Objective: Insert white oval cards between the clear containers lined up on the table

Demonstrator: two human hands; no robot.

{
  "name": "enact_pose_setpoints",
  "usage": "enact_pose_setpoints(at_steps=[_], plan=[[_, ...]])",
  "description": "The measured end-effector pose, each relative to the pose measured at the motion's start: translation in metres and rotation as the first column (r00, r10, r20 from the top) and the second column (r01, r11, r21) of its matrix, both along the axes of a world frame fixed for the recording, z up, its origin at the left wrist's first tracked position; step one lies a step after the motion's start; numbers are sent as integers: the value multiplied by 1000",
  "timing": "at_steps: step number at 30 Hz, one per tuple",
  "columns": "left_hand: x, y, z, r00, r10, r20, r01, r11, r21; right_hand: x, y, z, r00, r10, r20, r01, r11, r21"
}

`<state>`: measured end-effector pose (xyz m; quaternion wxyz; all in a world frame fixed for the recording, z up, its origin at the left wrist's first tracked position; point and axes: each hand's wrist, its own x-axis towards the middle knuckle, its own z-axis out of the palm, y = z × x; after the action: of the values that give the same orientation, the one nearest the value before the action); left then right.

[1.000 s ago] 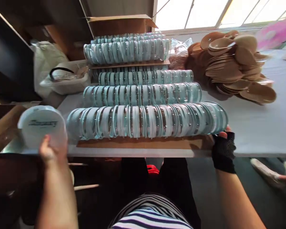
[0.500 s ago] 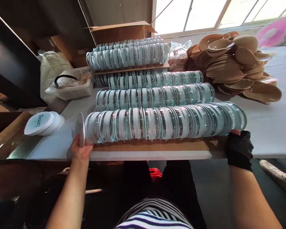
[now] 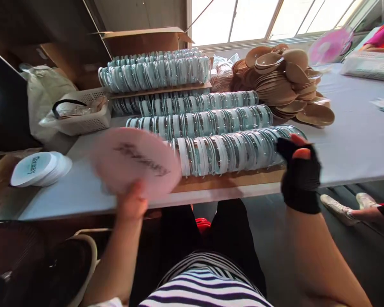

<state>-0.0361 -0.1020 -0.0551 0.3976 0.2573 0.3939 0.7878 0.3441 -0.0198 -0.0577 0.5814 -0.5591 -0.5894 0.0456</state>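
Note:
My left hand (image 3: 132,202) grips a pale pink round disc (image 3: 141,160) with dark lettering, lifted in front of the nearest row and smeared by motion. That nearest row (image 3: 224,151) is a long line of clear, round-edged plastic pieces with whitish bands, standing on edge on a strip of cardboard (image 3: 230,181). The disc hides the row's left end. My right hand (image 3: 301,170), in a black fingerless glove, is raised in front of the row's right end, fingers loosely apart with nothing seen in them. A stack of white lettered discs (image 3: 41,168) lies at the table's left.
More rows of clear pieces (image 3: 198,119) stand behind, some raised on cardboard (image 3: 156,68). A white basket (image 3: 86,115) is at back left. Brown cup-shaped pads (image 3: 281,85) are heaped at back right. Another person's sleeve (image 3: 380,36) and shoes (image 3: 339,209) show at right.
My left hand has moved right and lifted the disc from the row's left end, turning its lettered face toward me. My right hand has come up off the row's right end. The view has shifted right.

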Motion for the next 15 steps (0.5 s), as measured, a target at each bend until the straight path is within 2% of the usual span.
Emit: enact_pose_setpoints(at_steps=[1, 2, 3, 4, 6, 8, 10, 12, 15], plan=[[25, 5, -4, 995, -97, 24, 99, 990, -99, -25, -6, 7, 972, 231, -44, -232, 973, -21], [47, 11, -9, 985, -166, 55, 172, 974, -148, -48, -12, 11, 919, 390, -51, -392, 919, -50], [66, 17, -15, 968, -240, 76, 249, 956, -156, -68, -18, 14, 876, 482, -26, -483, 871, -91], [79, 23, -21, 952, -293, 86, 303, 941, -151, -83, -24, 15, 852, 523, 20, -517, 846, -128], [94, 31, -30, 937, -342, 76, 349, 930, -117, -100, -34, 13, 872, 469, 138, -446, 879, -166], [96, 35, -36, 943, -330, 52, 334, 937, -107, -106, -44, 10, 903, 356, 241, -334, 934, -127], [96, 36, -38, 951, -305, 48, 309, 943, -123, -110, -54, 5, 918, 275, 284, -268, 961, -66], [98, 35, -40, 948, -308, 74, 316, 938, -140, -116, -62, 0, 923, 272, 272, -257, 962, -90], [107, 35, -40, 928, -355, 112, 368, 921, -129, -119, -60, -4, 938, 275, 210, -216, 939, -267]])
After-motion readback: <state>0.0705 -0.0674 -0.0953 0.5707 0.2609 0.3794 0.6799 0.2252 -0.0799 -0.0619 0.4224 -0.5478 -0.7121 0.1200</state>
